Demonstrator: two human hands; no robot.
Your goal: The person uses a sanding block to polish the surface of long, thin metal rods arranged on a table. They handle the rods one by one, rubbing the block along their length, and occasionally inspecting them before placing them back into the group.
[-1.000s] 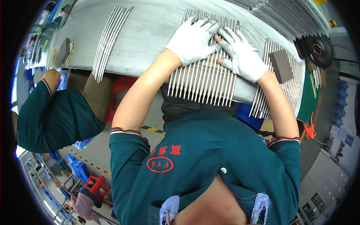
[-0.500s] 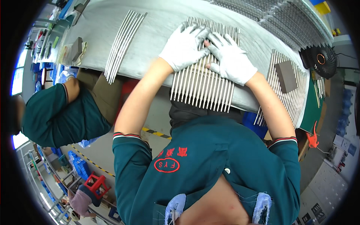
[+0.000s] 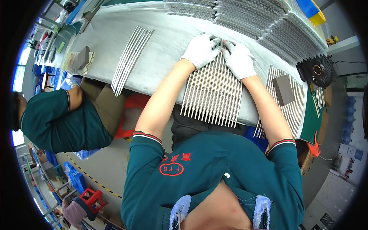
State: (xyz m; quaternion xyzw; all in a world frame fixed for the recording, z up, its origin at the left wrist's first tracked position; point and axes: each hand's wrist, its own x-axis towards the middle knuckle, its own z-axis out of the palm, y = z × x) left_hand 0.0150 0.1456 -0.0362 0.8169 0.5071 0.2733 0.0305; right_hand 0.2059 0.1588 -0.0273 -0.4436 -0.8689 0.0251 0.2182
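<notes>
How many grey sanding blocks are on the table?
2: one grey block lies on the rods at the person's right; another sits far left on a cloth. Others may be hidden.

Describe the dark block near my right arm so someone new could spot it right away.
Start at the long grey-covered table and go to the black fan at its right end. Just left of the fan, a row of metal rods lies flat; the dark grey block sits on them, the only block there.
</notes>
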